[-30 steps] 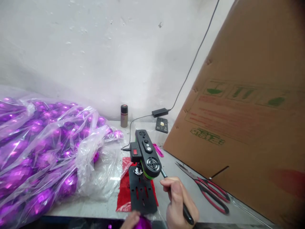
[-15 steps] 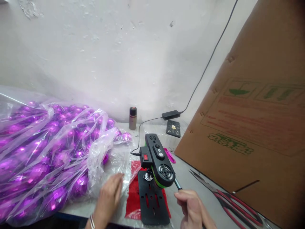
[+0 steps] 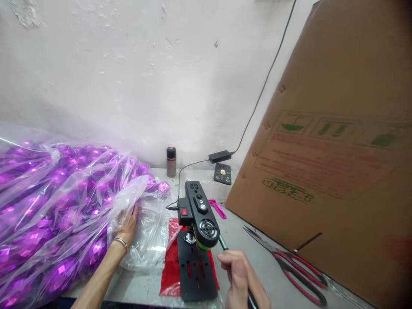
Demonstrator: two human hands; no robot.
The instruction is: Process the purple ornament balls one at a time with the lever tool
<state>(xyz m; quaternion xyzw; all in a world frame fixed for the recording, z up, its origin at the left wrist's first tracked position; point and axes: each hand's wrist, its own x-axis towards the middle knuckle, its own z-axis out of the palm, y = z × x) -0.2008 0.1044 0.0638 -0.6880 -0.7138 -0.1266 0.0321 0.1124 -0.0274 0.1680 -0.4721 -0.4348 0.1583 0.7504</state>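
Note:
My left hand (image 3: 128,226) reaches into the mouth of a clear plastic bag (image 3: 128,193) full of shiny purple faceted balls (image 3: 64,219); its fingers are partly hidden by plastic, and what they hold does not show. My right hand (image 3: 240,274) is closed around a thin dark rod-like tool (image 3: 223,241), just right of a black device (image 3: 201,214) with round grilles and a red switch. The device stands on a black slotted base plate (image 3: 197,274) over a red cloth (image 3: 170,266). Two purple balls (image 3: 163,187) lie near the bag's opening.
Large red-and-black scissors (image 3: 299,268) lie at the right, beside a tall cardboard box (image 3: 322,171). Toward the wall are a small dark bottle (image 3: 171,162), a black power adapter (image 3: 220,156), a dark card-like item (image 3: 222,174) and a pink piece (image 3: 219,209).
My left hand has moved left and away from me, from beside the base plate into the bag's opening. My right hand still holds the tool. The whole view has shifted a little.

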